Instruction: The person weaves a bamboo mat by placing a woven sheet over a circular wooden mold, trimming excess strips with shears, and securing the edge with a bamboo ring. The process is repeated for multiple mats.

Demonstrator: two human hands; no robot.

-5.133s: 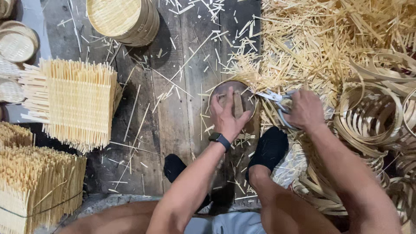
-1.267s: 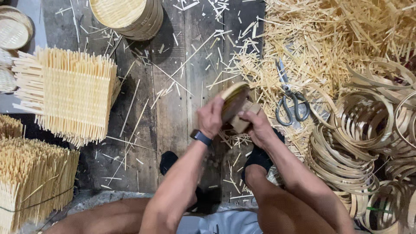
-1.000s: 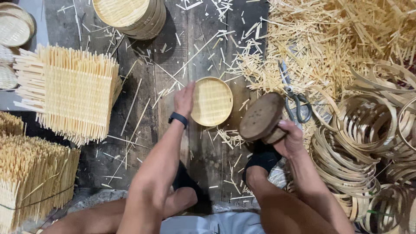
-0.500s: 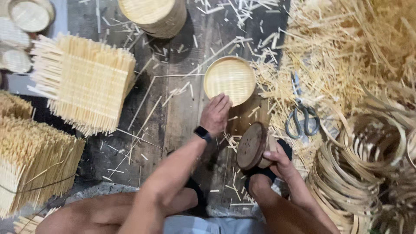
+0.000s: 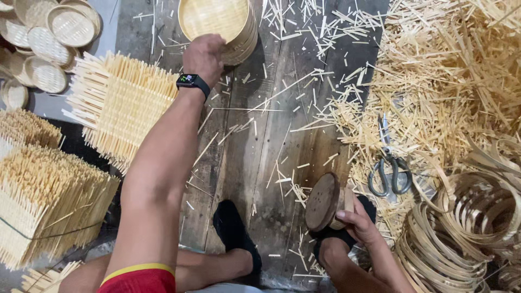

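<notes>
My left hand, with a dark watch on its wrist, reaches far forward and grips the rim of a round woven bamboo tray on top of a stack of such trays. My right hand is low near my foot and holds a round dark wooden block tilted on its edge. A pair of grey scissors lies on the boards to the right of that block, untouched.
Square woven bamboo mats lie stacked at the left, with more bundles nearer me. Several small round trays lie at the top left. A heap of bamboo strips and bamboo hoops fill the right.
My left hand carried the round woven tray forward and now has it on the stack at the top. My right hand lifted the wooden block off and brought it down near my foot.
</notes>
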